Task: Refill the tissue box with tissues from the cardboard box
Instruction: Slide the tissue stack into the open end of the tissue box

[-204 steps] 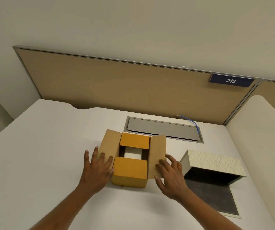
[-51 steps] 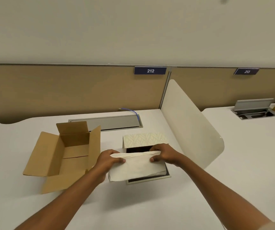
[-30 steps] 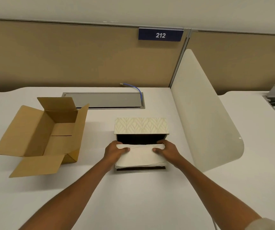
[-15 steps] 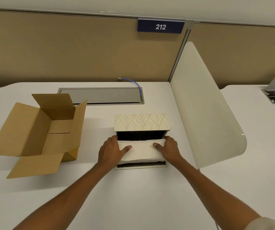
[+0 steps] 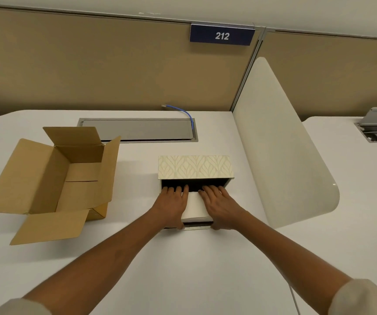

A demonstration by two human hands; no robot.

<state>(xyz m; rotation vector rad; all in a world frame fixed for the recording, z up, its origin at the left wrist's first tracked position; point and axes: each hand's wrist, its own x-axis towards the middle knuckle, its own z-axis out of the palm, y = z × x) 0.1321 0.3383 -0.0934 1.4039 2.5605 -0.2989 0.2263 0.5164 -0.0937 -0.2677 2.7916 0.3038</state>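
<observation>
The tissue box (image 5: 195, 167), cream with a leaf pattern, lies on the white desk with its dark open side facing me. A white tissue stack (image 5: 194, 206) sits in that opening, its far end inside the box. My left hand (image 5: 172, 206) and my right hand (image 5: 220, 206) lie flat on top of the stack, side by side. Their fingertips reach the dark opening and their thumbs hook over the stack's near edge. The brown cardboard box (image 5: 53, 178) stands to the left with its flaps spread, and I see no tissues inside it.
A curved cream divider panel (image 5: 280, 144) rises just right of the tissue box. Behind lie a grey cable hatch (image 5: 137, 129) with a blue cable (image 5: 187, 113) and the tan partition wall. A neighbouring desk (image 5: 353, 178) lies beyond the divider.
The tissue stack has slid further into the tissue box. Both hands have moved from its side edges onto its top, with the fingers flat and pointing into the opening.
</observation>
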